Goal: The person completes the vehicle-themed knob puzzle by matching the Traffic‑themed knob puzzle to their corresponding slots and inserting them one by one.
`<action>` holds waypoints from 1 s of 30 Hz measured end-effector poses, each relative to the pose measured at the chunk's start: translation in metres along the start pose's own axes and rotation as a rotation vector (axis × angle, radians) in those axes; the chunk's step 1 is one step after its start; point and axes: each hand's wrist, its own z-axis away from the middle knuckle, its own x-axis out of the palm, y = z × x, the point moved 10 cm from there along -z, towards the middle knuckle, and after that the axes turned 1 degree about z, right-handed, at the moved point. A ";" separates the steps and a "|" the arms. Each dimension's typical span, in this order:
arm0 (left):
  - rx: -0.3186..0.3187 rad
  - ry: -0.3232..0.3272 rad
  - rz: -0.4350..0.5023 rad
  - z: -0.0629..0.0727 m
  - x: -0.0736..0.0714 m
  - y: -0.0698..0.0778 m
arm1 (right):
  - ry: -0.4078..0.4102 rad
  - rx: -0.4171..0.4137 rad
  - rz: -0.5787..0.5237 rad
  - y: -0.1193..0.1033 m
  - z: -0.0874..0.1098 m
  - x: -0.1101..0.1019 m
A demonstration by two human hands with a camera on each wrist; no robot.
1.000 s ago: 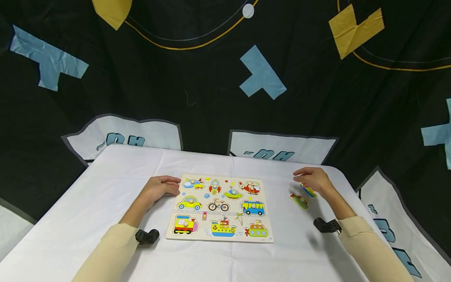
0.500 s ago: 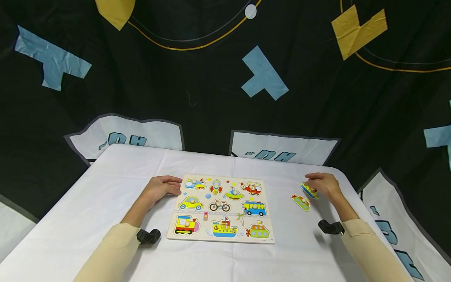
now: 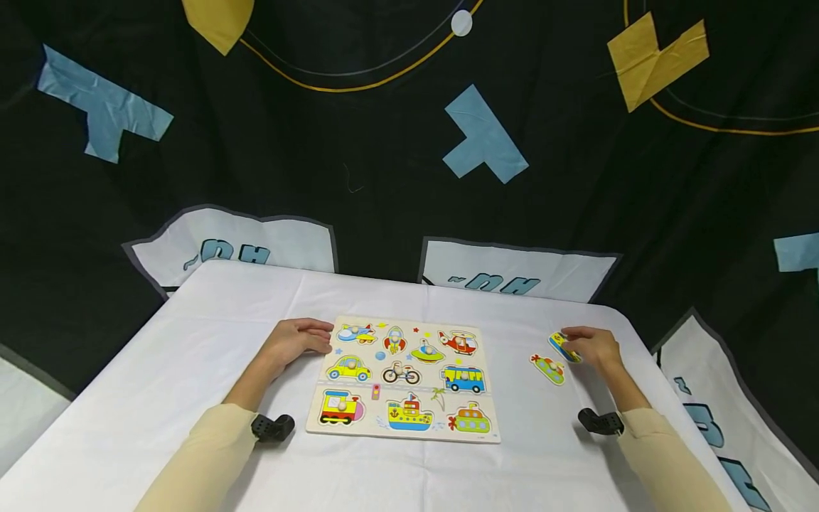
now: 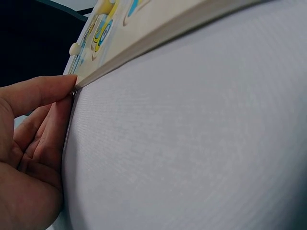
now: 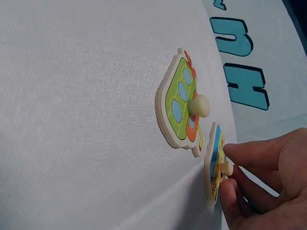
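Observation:
A wooden knob puzzle board (image 3: 409,444) lies on the table with vehicle pictures on it, several filled by knobbed pieces. My left hand (image 3: 292,344) is at the board's left edge; in the left wrist view a fingertip (image 4: 72,82) touches its corner. To the right of the board lie a green submarine piece (image 5: 175,103) and a blue and yellow ship piece (image 5: 213,165), each with a pale knob. My right hand (image 3: 595,346) is at the ship piece, finger and thumb on either side of its knob, seemingly with a slight gap. Part of the ship is hidden.
A white cloth covers the table (image 3: 409,476). Behind hangs a black backdrop (image 3: 384,185) with blue and yellow shapes. White printed panels (image 3: 518,267) hang at the table's back edge. Black straps with a small device (image 3: 274,428) are on both wrists.
My right hand has moved right and nearer, from above the ship piece to its right side. Both loose pieces stay put. The left hand stays at the board's edge; the view shifts slightly.

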 end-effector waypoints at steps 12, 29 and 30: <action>-0.002 0.006 -0.006 0.000 -0.001 0.000 | 0.035 -0.042 0.026 0.004 0.000 0.000; -0.009 0.004 -0.021 -0.001 0.001 0.000 | 0.067 -0.028 0.007 0.013 -0.002 0.000; -0.009 0.005 -0.023 -0.001 0.001 0.000 | 0.068 -0.029 0.006 0.013 -0.002 0.000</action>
